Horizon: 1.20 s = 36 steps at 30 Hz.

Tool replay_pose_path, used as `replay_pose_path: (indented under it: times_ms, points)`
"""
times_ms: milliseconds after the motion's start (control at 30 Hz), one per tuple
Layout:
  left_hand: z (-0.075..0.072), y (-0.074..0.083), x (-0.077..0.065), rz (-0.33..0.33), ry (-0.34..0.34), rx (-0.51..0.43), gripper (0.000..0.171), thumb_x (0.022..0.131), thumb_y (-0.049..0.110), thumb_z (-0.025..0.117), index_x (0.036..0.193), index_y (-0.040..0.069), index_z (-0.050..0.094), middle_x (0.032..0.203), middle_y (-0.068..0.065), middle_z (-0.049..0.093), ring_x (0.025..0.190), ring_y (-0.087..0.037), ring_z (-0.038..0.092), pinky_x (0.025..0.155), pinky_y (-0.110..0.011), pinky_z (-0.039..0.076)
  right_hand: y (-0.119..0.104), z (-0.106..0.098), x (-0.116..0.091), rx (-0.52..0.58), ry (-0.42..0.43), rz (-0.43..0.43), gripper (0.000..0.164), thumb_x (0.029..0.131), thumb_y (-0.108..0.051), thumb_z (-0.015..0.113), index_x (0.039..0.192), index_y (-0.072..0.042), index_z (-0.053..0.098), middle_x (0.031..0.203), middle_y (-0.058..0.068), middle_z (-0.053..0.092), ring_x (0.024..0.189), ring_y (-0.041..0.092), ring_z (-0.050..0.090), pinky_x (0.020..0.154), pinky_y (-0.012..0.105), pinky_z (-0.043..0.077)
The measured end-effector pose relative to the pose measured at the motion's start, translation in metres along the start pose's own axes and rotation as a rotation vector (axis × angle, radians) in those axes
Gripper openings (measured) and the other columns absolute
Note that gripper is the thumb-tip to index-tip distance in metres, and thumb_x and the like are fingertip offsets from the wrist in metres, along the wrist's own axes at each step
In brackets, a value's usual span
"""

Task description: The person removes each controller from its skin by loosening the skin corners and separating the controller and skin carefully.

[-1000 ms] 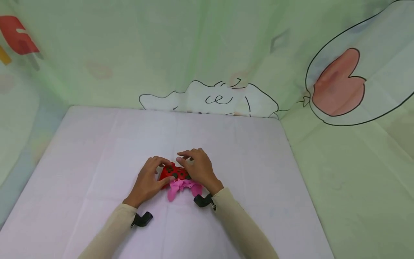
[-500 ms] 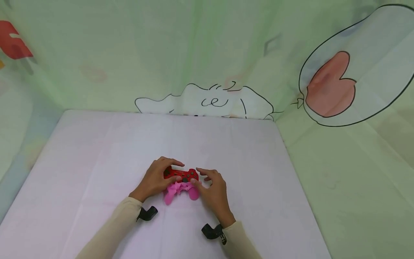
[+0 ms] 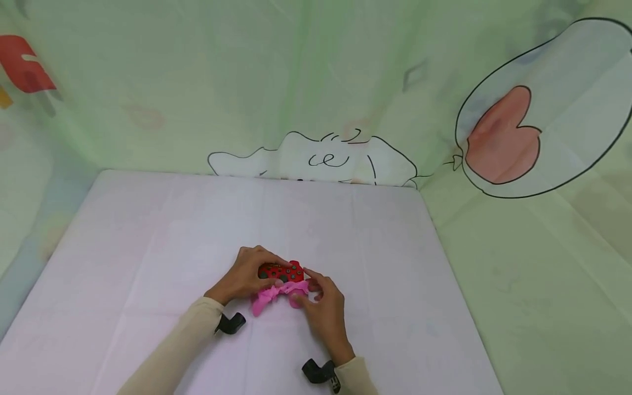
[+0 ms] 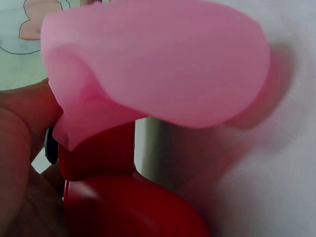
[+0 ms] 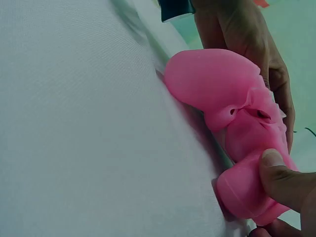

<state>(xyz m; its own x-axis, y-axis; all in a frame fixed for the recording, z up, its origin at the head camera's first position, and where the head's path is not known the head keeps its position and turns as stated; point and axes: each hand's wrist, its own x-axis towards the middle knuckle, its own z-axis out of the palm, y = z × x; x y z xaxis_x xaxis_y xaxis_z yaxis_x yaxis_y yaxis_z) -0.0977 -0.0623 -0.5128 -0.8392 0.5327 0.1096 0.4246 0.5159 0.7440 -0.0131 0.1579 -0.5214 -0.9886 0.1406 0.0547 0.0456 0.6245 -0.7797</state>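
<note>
While the red game controller (image 3: 283, 272) lies face up on the white tabletop (image 3: 173, 241), a crumpled pink sleeve-like cover (image 3: 266, 298) runs right along its near edge, bunched and wrinkled, and the left wrist view has the pink overlapping the red body. At the controller's left end comes the left hand (image 3: 242, 277), gripping it, fingers reaching across the far side and thumb on the near side. Over at the controller's right end it's the right hand (image 3: 326, 310), pinching the cover, thumb pressed onto a rounded pink lobe. Nearer than the controller, two black wrist cameras (image 3: 232, 323) stick out by the pale sleeves (image 3: 173, 343), one on either side. Well beyond the controller, a white cartoon figure (image 3: 321, 159) shows on the green wall cloth (image 3: 222, 82), and far off to its right, a drawn balloon (image 3: 568, 109) with a red heart (image 3: 506, 142).
</note>
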Motion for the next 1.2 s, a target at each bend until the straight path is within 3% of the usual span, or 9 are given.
replay_pose_path:
  times_ms: [133,300,567,800,1000,1200]
  points:
    - [0.003,0.002,0.0,0.001,0.002,-0.01,0.043,0.086,0.027,0.09,0.127,0.03,0.078,0.122,0.009,0.078,0.112,-0.016,0.061,0.102,-0.048,0.033,0.0,0.003,-0.004,-0.006,0.041,0.045,0.064,0.08,-0.031,0.095,0.138,-0.023,0.07,0.112,-0.002,0.073,0.096,0.011,0.068,0.08,0.026,0.056]
    - [0.003,0.002,-0.001,-0.015,0.0,-0.015,0.042,0.088,0.03,0.088,0.128,0.03,0.077,0.12,0.006,0.076,0.111,-0.015,0.059,0.103,-0.048,0.032,-0.003,0.008,-0.009,-0.026,0.06,0.085,0.065,0.076,-0.036,0.098,0.133,-0.02,0.071,0.099,-0.002,0.072,0.084,0.007,0.067,0.074,0.024,0.054]
    - [-0.006,-0.002,-0.003,-0.027,-0.096,-0.04,0.047,0.091,0.029,0.084,0.137,0.032,0.072,0.121,0.005,0.073,0.117,-0.017,0.055,0.103,-0.048,0.036,-0.007,0.013,-0.01,-0.123,0.072,0.041,0.059,0.079,-0.034,0.095,0.13,-0.015,0.072,0.091,-0.002,0.069,0.078,0.005,0.059,0.071,0.025,0.048]
    - [-0.011,-0.004,-0.007,-0.036,-0.156,-0.096,0.051,0.092,0.022,0.08,0.141,0.034,0.069,0.13,0.004,0.069,0.119,-0.019,0.053,0.097,-0.041,0.049,-0.012,0.014,-0.015,-0.248,0.031,0.008,0.07,0.078,-0.033,0.096,0.137,-0.011,0.066,0.091,-0.001,0.061,0.084,0.01,0.051,0.075,0.029,0.043]
    - [-0.006,-0.007,-0.008,-0.016,-0.09,-0.085,0.055,0.089,0.017,0.083,0.139,0.033,0.07,0.127,0.007,0.072,0.114,-0.016,0.054,0.101,-0.044,0.041,-0.015,0.013,-0.014,-0.231,0.008,0.009,0.069,0.08,-0.03,0.094,0.139,-0.01,0.064,0.091,-0.002,0.06,0.082,0.009,0.051,0.073,0.026,0.044]
    - [-0.001,-0.009,-0.009,-0.051,-0.022,-0.089,0.053,0.089,0.02,0.083,0.138,0.035,0.071,0.124,0.007,0.073,0.111,-0.012,0.055,0.099,-0.042,0.043,-0.015,0.012,-0.01,-0.216,-0.037,0.001,0.061,0.089,-0.026,0.085,0.141,-0.009,0.058,0.088,-0.001,0.057,0.079,0.01,0.049,0.068,0.023,0.041]
